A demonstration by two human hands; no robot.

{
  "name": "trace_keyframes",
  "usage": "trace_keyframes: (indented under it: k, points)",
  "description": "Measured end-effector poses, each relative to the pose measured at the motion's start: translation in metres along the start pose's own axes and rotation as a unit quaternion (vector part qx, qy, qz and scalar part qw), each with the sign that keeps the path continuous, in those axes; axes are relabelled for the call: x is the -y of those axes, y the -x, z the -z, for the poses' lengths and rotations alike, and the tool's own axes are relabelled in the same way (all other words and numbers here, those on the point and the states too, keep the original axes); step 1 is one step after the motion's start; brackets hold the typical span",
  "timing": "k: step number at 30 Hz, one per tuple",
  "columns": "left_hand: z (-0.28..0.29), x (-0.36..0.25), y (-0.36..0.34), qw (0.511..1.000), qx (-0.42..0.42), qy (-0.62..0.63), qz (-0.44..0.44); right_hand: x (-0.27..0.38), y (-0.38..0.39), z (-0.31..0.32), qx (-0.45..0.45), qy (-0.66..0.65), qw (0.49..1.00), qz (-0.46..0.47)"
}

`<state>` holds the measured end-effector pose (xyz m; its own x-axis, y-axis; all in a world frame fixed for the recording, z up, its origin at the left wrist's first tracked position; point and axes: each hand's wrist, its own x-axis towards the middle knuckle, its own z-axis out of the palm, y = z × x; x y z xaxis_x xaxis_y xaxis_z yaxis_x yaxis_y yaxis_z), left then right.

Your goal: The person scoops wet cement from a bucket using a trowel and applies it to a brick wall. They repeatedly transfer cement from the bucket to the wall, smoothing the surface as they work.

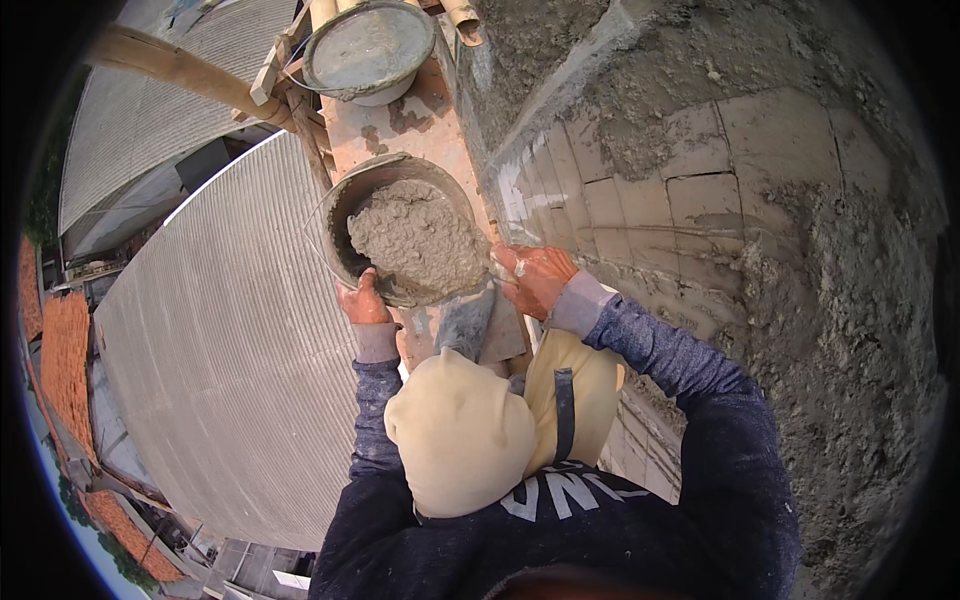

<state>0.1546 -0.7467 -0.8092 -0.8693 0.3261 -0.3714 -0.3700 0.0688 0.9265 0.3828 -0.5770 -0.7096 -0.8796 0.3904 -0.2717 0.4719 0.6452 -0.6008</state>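
Item: one bucket [352, 195] of mortar [415, 235]. Location: standing over a pinkish board [440, 130], directly ahead of the person; whether its base is resting flat cannot be told.

Hands: the left hand [365, 300] is gripping the near-left rim, its thumb lying inside; the right hand [537, 278] is closing on the right rim, its fingertips partly hidden.

Risks, as judged: an uneven lift could be tipping the load, since the mortar is massing away from the left wall. Wet, smeared fingers could be slipping on the rim. The narrow board is running beside a drop, with a corrugated roof [220, 330] lying below, so a sideways knock could be sending the bucket over the edge. The loose wire handle could be snagging on nearby timber.

Appearance: round mouth, dark inner wall, rim crusted with dried grey; contents grey, thick, lumpy and damp-looking, heaping rather than levelling.

Adjacent: a second bucket [390, 93] is standing farther along the board, holding something grey and flat-topped; a partly plastered wall [700, 135] is rising at right.
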Motion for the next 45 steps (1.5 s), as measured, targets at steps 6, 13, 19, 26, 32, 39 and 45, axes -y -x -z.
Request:
trace_keyframes:
  k: [6,13,19,26,32,39,45]
  points:
    - [0.010,0.014,-0.007,0.999,0.031,-0.023,-0.016,-0.028,0.049,0.043,0.106,-0.309,0.940,-0.097]
    - [0.007,0.013,-0.007,0.994,0.024,-0.085,-0.064,-0.022,0.153,0.246,-0.364,-0.128,0.815,-0.433]
    - [-0.011,0.006,-0.003,0.998,0.039,-0.048,-0.019,-0.007,0.207,0.246,-0.249,0.048,0.867,-0.428]
    - [-0.020,-0.006,0.002,0.969,0.097,-0.144,-0.177,-0.050,0.019,0.075,-0.031,0.231,0.969,-0.077]
    - [-0.029,-0.012,0.002,0.975,0.125,-0.080,-0.165,-0.031,-0.091,-0.029,-0.004,0.319,0.948,-0.005]
    - [-0.037,-0.011,0.010,0.990,0.086,-0.016,-0.109,-0.021,-0.059,-0.080,0.082,0.032,0.996,-0.009]
    - [-0.029,-0.012,0.006,0.976,0.030,-0.187,-0.111,-0.017,-0.058,-0.056,0.135,0.027,0.985,-0.108]
